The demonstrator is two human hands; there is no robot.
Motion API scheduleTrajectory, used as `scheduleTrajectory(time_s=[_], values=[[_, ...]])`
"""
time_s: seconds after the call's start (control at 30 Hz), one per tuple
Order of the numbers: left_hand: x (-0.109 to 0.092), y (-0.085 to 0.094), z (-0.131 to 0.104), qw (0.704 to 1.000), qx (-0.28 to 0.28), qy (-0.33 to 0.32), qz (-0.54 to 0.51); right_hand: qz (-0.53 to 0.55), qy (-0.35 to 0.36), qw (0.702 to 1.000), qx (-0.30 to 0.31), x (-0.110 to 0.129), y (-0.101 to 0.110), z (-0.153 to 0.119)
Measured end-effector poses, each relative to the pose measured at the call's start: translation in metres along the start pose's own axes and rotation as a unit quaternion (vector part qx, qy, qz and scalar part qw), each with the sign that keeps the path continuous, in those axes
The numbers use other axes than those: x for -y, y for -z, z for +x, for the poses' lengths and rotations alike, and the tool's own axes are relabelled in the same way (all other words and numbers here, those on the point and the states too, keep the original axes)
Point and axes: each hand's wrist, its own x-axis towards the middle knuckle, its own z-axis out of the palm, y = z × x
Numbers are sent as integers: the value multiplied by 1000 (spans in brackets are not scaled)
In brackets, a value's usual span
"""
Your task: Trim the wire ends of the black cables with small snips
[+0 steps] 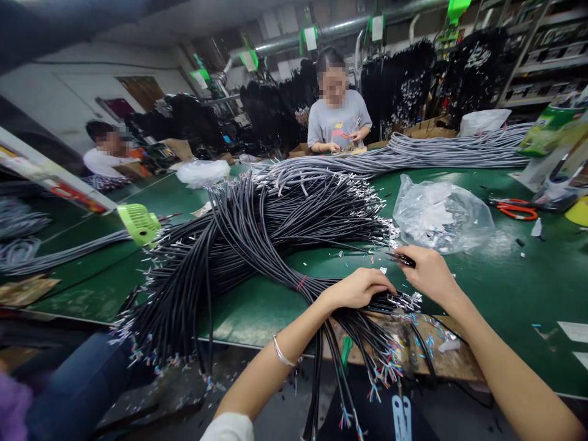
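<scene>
Your left hand (pixel 356 288) rests curled on a bunch of black cables (pixel 367 303) at the near edge of the green table (pixel 505 288). Your right hand (pixel 427 272), just beyond it, pinches one cable end (pixel 399 259), which runs left-right, tip leftward. The clear plastic bag (pixel 441 214) lies behind that hand.

Both forearms are bare; a thin silver bangle (pixel 281 355) circles the left wrist, a white sleeve (pixel 228 427) edge shows at the left elbow, and blue denim (pixel 78 386) covers the leg.
</scene>
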Motion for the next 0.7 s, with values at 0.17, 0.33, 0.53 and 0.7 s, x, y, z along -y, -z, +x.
scheduleTrajectory(time_s=[0.17,0.33,0.53,0.7], values=[[-2,-3,13,1000,12,7,4,5,-12,1000,-1,1,1,-2],[-7,-2,10,998,-59,18,-15,32,-28,999,-24,1,9,-3],[-17,4,-6,899,-372,93,-210,91,-61,989,-99,22,21,-8],[-28,-4,-10,921,-366,58,-117,188,-46,976,-102,41,16,-18]])
